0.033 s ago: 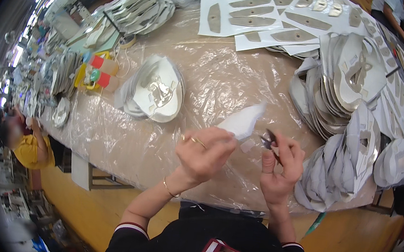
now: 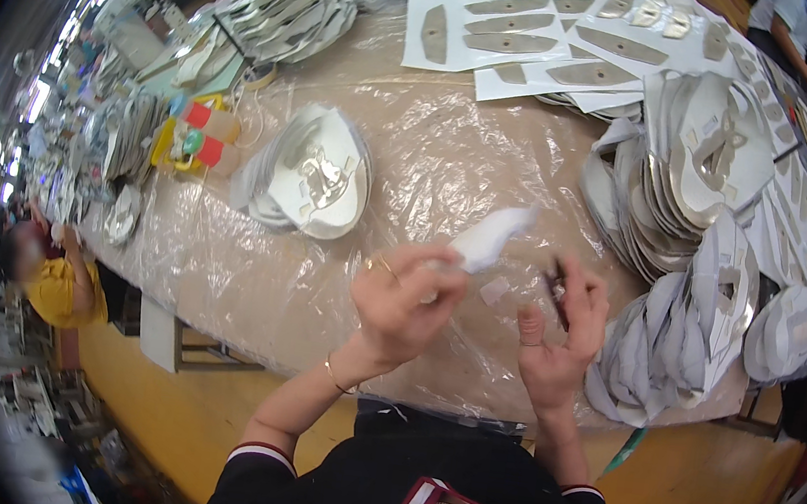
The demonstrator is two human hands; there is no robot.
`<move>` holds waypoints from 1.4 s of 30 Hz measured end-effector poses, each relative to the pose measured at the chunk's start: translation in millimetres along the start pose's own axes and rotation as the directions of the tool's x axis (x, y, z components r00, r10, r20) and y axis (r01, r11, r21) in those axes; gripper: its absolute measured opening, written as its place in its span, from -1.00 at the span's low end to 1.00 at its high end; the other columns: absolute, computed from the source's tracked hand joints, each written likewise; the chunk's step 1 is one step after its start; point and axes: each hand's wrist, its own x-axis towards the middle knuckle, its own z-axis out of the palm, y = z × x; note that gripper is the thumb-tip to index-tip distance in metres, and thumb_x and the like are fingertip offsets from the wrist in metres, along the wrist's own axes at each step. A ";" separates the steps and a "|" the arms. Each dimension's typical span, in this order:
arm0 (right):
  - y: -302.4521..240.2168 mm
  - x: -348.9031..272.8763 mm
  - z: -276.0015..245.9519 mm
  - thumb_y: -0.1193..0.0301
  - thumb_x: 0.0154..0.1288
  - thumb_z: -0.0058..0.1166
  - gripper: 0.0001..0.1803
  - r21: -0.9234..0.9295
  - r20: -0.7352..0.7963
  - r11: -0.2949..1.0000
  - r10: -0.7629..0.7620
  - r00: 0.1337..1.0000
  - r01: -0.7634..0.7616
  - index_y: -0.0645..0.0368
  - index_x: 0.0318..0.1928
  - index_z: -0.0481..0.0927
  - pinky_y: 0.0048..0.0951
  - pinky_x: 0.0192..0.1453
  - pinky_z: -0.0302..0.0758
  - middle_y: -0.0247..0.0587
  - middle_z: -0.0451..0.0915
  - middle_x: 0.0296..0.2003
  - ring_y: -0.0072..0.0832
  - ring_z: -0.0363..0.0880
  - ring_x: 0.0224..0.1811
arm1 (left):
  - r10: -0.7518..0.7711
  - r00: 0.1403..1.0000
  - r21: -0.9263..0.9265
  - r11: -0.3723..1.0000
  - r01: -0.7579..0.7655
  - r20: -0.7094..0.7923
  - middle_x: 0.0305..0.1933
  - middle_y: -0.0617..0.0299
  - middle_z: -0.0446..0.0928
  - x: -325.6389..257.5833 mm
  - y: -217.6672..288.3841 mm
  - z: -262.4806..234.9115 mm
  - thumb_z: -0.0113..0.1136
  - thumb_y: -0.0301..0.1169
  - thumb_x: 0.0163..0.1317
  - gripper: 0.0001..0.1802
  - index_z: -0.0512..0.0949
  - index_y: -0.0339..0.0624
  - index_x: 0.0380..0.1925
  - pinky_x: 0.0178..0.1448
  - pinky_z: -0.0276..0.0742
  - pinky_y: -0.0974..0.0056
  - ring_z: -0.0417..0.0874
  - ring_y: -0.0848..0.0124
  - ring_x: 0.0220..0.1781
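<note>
My left hand [image 2: 402, 302] is raised over the near edge of the plastic-covered table [image 2: 250, 273], pinching a white, soft-looking cut piece [image 2: 491, 235] that sticks up and to the right. My right hand [image 2: 559, 337] is just to the right of it, palm toward me. Its fingertips grip a small dark tool [image 2: 557, 289]; I cannot tell what kind. A small pale scrap [image 2: 495, 289] lies on the table between the hands.
A stack of white and silver cut pieces [image 2: 317, 176] lies left of centre. Large fanned stacks [image 2: 694, 187] fill the right side. White sheets with grey strips [image 2: 552, 28] lie at the back. Red-capped bottles [image 2: 202, 132] stand left. A person in yellow [image 2: 57, 285] sits far left.
</note>
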 end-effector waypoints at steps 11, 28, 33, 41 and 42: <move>60.4 -8.7 32.7 0.47 0.42 0.14 -0.33 0.687 0.413 0.330 0.555 0.722 -0.647 0.17 0.46 0.20 -0.74 -0.35 0.18 -0.54 0.49 -0.12 -0.81 0.18 -0.45 | -0.535 0.487 -0.711 -0.375 0.595 0.690 -0.16 0.21 0.68 1.6 -58.5 -24.7 0.17 -0.36 0.41 -0.87 0.53 -0.17 -0.20 -0.04 0.68 0.41 0.72 0.52 -0.17; 12.8 4.9 64.2 0.56 0.41 0.07 -0.64 0.848 0.331 0.158 0.588 0.738 -0.506 0.35 0.19 0.46 -0.38 0.10 0.57 -0.14 0.61 0.05 -0.45 0.63 0.01 | -0.363 0.594 -0.697 -0.358 0.622 0.717 0.21 0.05 0.50 -20.2 -106.2 -26.6 -0.42 0.21 0.51 -0.22 0.26 -0.32 0.29 0.17 0.60 0.18 0.62 0.33 0.13; 11.4 11.7 67.2 0.47 0.47 0.00 -0.58 0.812 0.303 0.245 0.599 0.741 -0.530 0.36 0.27 0.37 -0.28 0.23 0.53 -0.06 0.55 0.15 -0.33 0.60 0.13 | -0.409 0.549 -0.657 -0.189 0.730 0.729 0.17 0.11 0.51 -27.1 -97.2 -30.7 -0.22 -0.11 0.57 -0.46 0.23 -0.29 0.33 0.14 0.60 0.20 0.61 0.41 0.09; 12.3 15.4 55.4 0.49 0.46 0.01 -0.60 0.834 0.328 0.202 0.566 0.756 -0.513 0.35 0.25 0.40 -0.32 0.18 0.56 -0.10 0.58 0.12 -0.37 0.61 0.10 | -0.518 0.826 -0.858 0.299 0.418 0.222 0.04 0.08 0.55 3.0 -69.8 -66.5 0.02 -0.39 0.47 -0.74 0.44 -0.22 0.10 0.07 0.52 0.28 0.58 0.37 0.05; 11.5 14.5 53.8 0.50 0.46 0.01 -0.60 0.833 0.308 0.206 0.597 0.741 -0.513 0.36 0.24 0.40 -0.32 0.18 0.56 -0.10 0.57 0.12 -0.37 0.61 0.10 | -0.408 0.909 -0.952 0.237 0.196 0.086 -0.01 0.00 0.57 5.5 -60.9 -76.7 0.06 -0.46 0.44 -0.77 0.46 -0.26 0.04 0.00 0.54 0.25 0.64 0.25 -0.07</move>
